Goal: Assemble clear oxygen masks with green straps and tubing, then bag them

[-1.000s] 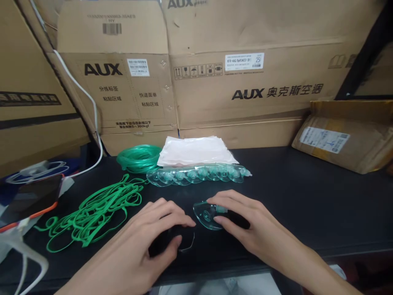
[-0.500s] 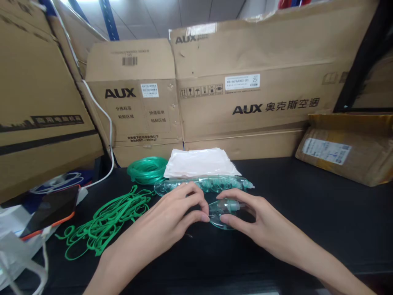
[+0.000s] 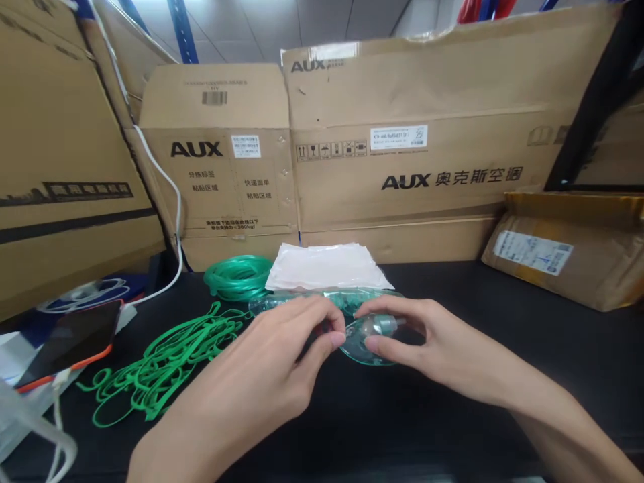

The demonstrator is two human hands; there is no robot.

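Note:
A clear green oxygen mask (image 3: 359, 342) is held low over the black table, its pale connector pointing right. My right hand (image 3: 427, 335) grips it from the right, thumb on the near side and fingers curled over the far side. At the mask's left end, my left hand (image 3: 312, 349) is closed in a pinch, with thumb and forefinger at a thin strip on the edge; the fingertips partly hide it. Behind my hands lies a row of nested clear green masks (image 3: 282, 298), partly covered by them.
A stack of white packets (image 3: 327, 265) and a coil of green tubing (image 3: 236, 276) stand behind. Green elastic straps (image 3: 171, 362) lie in a tangle at left, near a phone (image 3: 75, 342) with cables. Cardboard boxes (image 3: 392, 100) wall the back; a taped parcel (image 3: 568, 248) sits right.
My left hand has shifted slightly and its fingers are curled tighter at the mask's edge. The mask and my right hand have moved slightly right and up in view. The camera has shifted a little.

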